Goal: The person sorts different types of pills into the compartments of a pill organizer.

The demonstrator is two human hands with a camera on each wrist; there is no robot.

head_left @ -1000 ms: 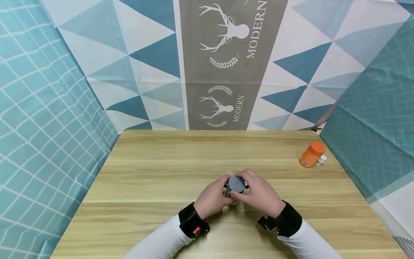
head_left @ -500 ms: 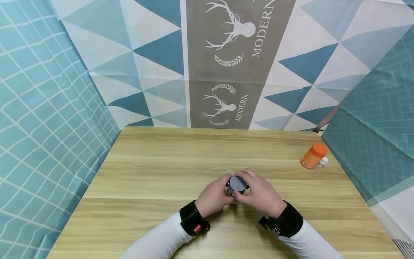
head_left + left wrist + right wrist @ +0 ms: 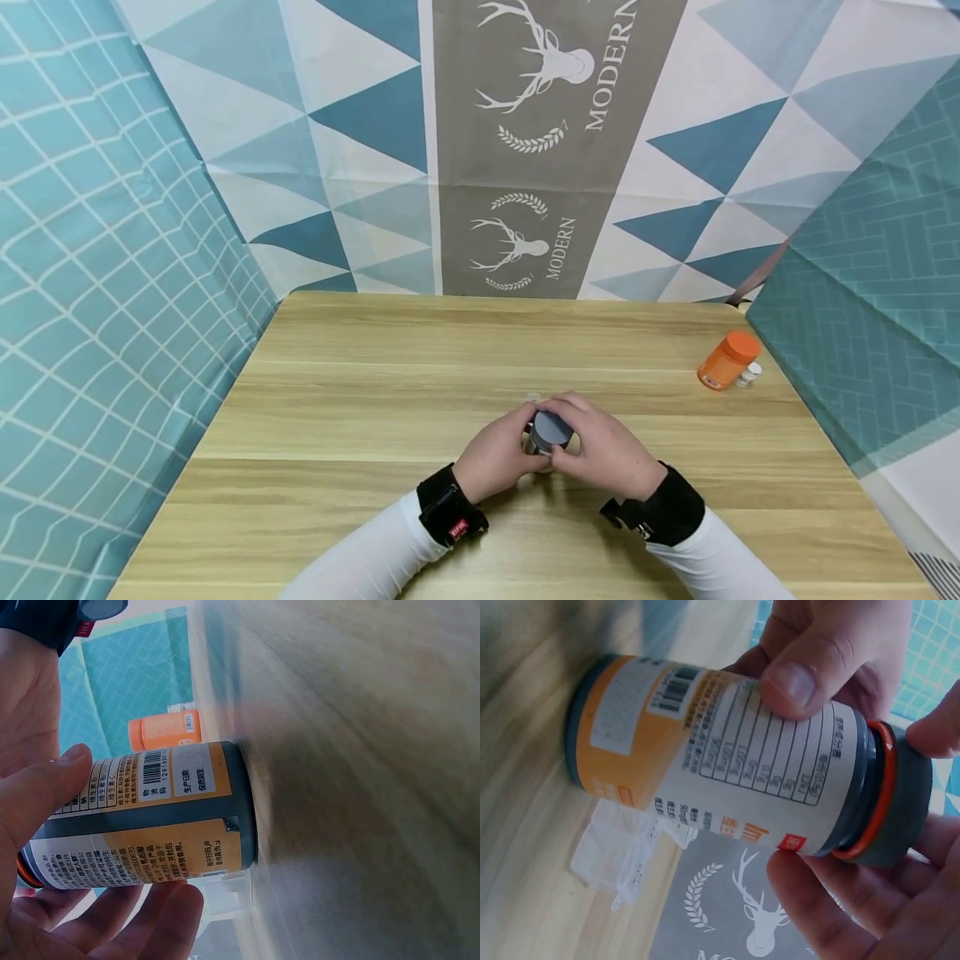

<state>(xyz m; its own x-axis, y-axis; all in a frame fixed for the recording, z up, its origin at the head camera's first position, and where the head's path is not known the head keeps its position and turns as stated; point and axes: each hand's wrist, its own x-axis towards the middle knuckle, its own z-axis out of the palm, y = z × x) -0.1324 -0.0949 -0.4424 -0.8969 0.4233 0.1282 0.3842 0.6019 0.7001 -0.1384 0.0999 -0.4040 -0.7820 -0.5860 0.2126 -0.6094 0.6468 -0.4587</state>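
Little has shifted since the earlier frames: both hands are kept clamped on the dark grey plastic bottle with an orange-and-white label (image 3: 547, 435), with the right fingers closed slightly further over its grey cap (image 3: 900, 802).

The left hand (image 3: 497, 454) is curled round the bottle's body, thumb pressed on the label and fingers wrapped beneath. The right hand (image 3: 603, 450) is wrapped over the cap, thumb and fingers pinching its rim. Both wrists, in black bands and white sleeves, are brought in from 6 o'clock, the hands meeting over the bottle.

The bottle is stood upright on the light wooden table (image 3: 375, 400), near the table's middle; an orange ring is seen under the cap.

A small clear plastic box (image 3: 622, 855) lies just beyond it at 12 o'clock. An orange lidded bottle (image 3: 724, 360) sits far off at 2 o'clock.
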